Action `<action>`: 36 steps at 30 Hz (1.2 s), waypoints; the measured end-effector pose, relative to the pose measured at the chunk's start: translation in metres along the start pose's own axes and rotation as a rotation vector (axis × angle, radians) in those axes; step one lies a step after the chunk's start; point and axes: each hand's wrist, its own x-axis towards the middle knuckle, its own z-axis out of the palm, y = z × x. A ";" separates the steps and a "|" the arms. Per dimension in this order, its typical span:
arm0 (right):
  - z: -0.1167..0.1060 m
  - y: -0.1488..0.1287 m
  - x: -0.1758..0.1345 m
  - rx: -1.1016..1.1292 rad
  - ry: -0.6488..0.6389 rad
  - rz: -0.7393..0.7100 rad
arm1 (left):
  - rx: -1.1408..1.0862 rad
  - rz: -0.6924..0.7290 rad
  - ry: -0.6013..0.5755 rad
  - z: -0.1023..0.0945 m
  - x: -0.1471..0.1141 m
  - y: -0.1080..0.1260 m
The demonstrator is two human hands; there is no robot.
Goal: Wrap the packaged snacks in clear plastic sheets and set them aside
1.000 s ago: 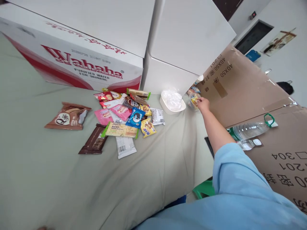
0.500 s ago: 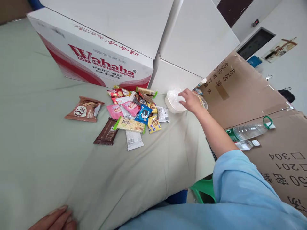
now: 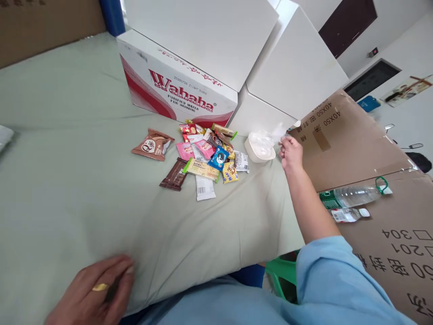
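Observation:
My right hand (image 3: 291, 153) pinches the end of a clear plastic bag (image 3: 265, 139). The bag's crumpled body lies in a white plastic container (image 3: 260, 155), just left of that hand. Beside the container is a pile of wrapped snacks: a pale soda biscuit pack (image 3: 203, 169) with green ends, a blue packet (image 3: 218, 158), a dark brown bar (image 3: 175, 174), pink packets and yellow ones. A brown snack bag (image 3: 153, 145) lies apart on the left. Near the front edge my left hand (image 3: 96, 289), with a gold ring, rests loosely bent on the cloth, fingers apart and nothing visible in them.
A Wahaha water carton (image 3: 179, 97) and tall white boxes (image 3: 291, 63) stand behind the snacks. To the right, a cardboard box (image 3: 365, 153) borders the table, with two plastic bottles (image 3: 353, 197) beside it. A green stool (image 3: 282, 275) shows below the cloth's edge.
My right hand has moved from over the white container to its right side, drawing the clear bag's end with it. My left hand has come further into view. The view has shifted left.

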 end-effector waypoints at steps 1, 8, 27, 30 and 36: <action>0.005 -0.003 -0.021 0.162 -0.039 0.090 | -0.011 -0.060 -0.032 -0.002 0.007 0.009; 0.079 0.007 -0.209 0.513 -0.339 0.390 | -0.495 -0.300 -0.383 0.049 0.081 0.075; 0.076 0.017 -0.263 0.035 -0.388 -0.090 | -0.868 -0.413 -0.610 0.098 0.113 0.067; 0.075 0.024 -0.255 0.175 -0.351 0.105 | -0.881 -0.430 -0.673 0.093 0.117 0.066; 0.061 0.036 -0.250 0.139 -0.242 0.108 | -0.929 -0.462 -0.693 0.092 0.119 0.062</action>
